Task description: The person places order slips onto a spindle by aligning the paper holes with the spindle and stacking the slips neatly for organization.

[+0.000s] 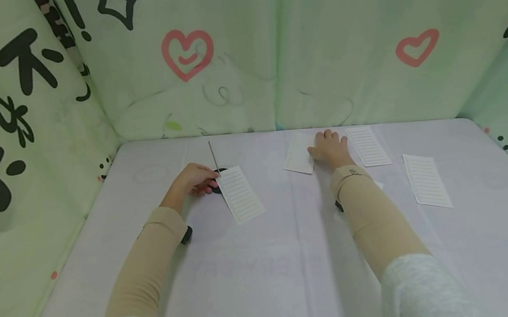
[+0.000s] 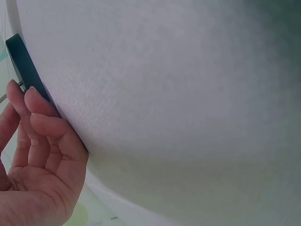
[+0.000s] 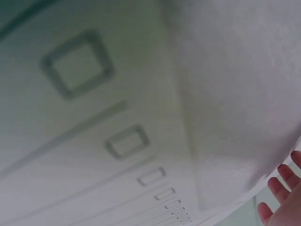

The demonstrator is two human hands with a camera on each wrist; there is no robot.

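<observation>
Bent fingers of the left hand (image 1: 193, 179) held the rim of a black base (image 2: 28, 66), tips drawn close together beside a thin metal rod (image 1: 213, 156). The rod stood up from the base, near the far left side of the table (image 1: 254, 299). A lined card (image 1: 242, 195) lay partly over the base, its top left corner at the rod; whether the rod pierced it could not be told.

The right hand (image 1: 332, 148) was spread, palm down, its thumb at the right edge of a second card (image 1: 298, 155); whether it pressed there could not be told. Just right of that hand lay a third card (image 1: 369, 146), and nearer the person, farther right, a fourth card (image 1: 427, 180). Behind the table hung a green curtain (image 1: 336, 17) with red hearts (image 1: 188, 54).
</observation>
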